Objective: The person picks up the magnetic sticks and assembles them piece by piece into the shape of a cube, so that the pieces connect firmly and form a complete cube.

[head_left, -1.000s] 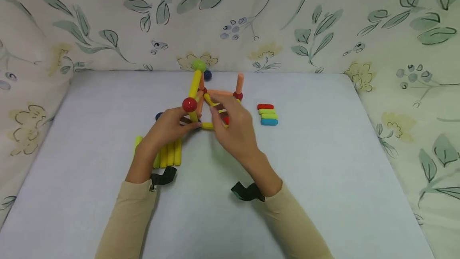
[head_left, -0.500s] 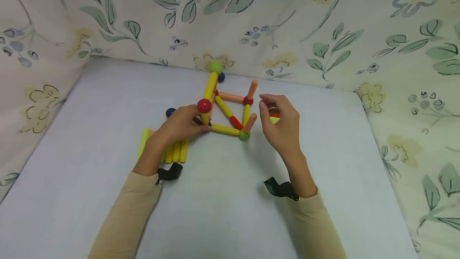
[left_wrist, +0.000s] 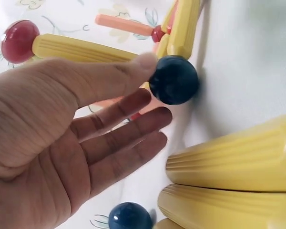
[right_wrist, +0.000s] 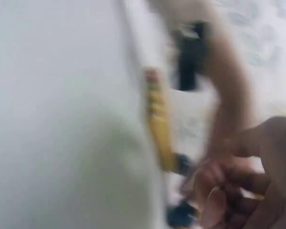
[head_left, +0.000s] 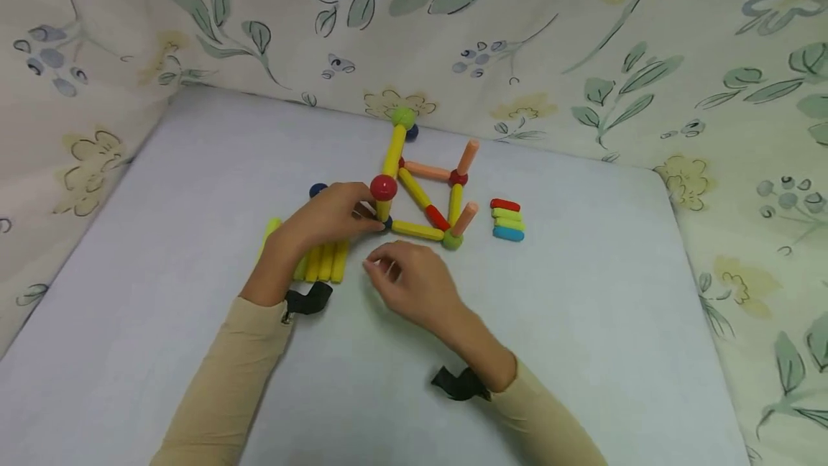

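Note:
A frame of magnetic sticks and balls stands at the table's middle. My left hand (head_left: 333,213) holds it at the dark blue corner ball (left_wrist: 174,80), the thumb tip pressed on the ball; the index finger is hidden. From that corner an upright yellow stick (left_wrist: 81,47) rises to a red ball (head_left: 384,187). Another yellow stick (head_left: 394,153) links it to a light green ball (head_left: 403,117). A diagonal of yellow and short red sticks (head_left: 437,218) crosses the base. My right hand (head_left: 417,282), fingers loosely bent and nothing visible in them, hovers in front of the frame.
Several long yellow sticks (head_left: 326,262) lie side by side under the left forearm, with a loose dark blue ball (head_left: 318,190) beyond them. Short red, green and blue sticks (head_left: 507,220) are lined up at right. A floral cloth (head_left: 259,20) rises behind the table (head_left: 614,293).
My right hand has left the frame's diagonal, swung out right, then come back left and nearer. The left hand stays at the corner ball. The head view has turned slightly.

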`<state>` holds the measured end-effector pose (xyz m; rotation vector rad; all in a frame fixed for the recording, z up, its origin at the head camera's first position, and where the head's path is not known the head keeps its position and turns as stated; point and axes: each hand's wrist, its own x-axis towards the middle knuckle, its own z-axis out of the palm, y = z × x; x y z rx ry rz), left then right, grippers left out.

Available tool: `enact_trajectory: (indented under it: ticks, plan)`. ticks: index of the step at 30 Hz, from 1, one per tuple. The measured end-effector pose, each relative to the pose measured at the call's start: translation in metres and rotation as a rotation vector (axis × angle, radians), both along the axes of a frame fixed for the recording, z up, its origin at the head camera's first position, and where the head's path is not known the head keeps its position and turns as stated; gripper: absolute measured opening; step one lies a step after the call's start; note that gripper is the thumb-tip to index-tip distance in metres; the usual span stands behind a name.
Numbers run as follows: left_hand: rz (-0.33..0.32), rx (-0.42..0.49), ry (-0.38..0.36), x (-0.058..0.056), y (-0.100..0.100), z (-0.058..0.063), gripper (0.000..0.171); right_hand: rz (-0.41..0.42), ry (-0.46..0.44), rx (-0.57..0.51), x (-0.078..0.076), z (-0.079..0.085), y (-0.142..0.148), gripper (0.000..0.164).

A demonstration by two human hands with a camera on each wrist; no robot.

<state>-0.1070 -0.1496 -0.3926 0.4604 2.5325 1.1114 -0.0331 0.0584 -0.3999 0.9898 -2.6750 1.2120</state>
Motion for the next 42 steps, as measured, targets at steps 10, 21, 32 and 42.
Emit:
enact_trajectory:
  ticks: [10, 21, 32, 42]
  plan:
    - [-0.009, 0.010, 0.000, -0.001, 0.005, 0.008, 0.031, -0.099, -0.016, 0.330, -0.010, -0.029, -0.058, 0.040]
    - [-0.090, -0.114, 0.077, -0.015, 0.005, 0.010, 0.031, -0.143, -0.187, 0.391, -0.010, -0.014, -0.037, 0.018]
    - [-0.158, -0.117, 0.078, -0.016, -0.015, -0.002, 0.032, 0.020, -0.096, 0.440, 0.000, -0.012, -0.005, 0.025]
    - [-0.040, -0.044, 0.046, -0.040, -0.016, -0.008, 0.054, 0.038, -0.102, 0.083, -0.038, 0.071, 0.093, 0.032]
